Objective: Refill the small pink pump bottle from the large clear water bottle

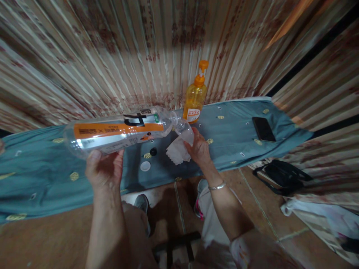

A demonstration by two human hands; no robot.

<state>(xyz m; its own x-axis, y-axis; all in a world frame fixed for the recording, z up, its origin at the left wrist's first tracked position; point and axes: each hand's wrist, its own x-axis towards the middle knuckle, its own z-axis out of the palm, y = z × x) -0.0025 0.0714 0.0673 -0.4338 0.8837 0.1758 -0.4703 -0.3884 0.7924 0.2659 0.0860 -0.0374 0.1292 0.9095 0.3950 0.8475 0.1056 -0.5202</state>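
Observation:
My left hand (105, 168) supports a large clear plastic bottle (117, 130) from below, its fingers wrapped round the base end. The bottle lies nearly level in the air, with an orange and silver label and its neck pointing right. At the neck, my right hand (198, 145) grips a small clear plastic piece (185, 131) that widens like a cup or funnel; whether it touches the bottle's mouth is unclear. Below it hangs a thin white cloth or tissue (178, 151), partly behind my right fingers. Just behind stands an orange pump bottle (195, 99), upright.
A blue-green cloth with pineapple prints covers the narrow table (230, 145). On it lie a black cap (153, 151), a white round lid (145, 166) and a dark phone (263, 129). A pleated curtain (126, 56) hangs behind. A black bag (283, 175) rests at the lower right.

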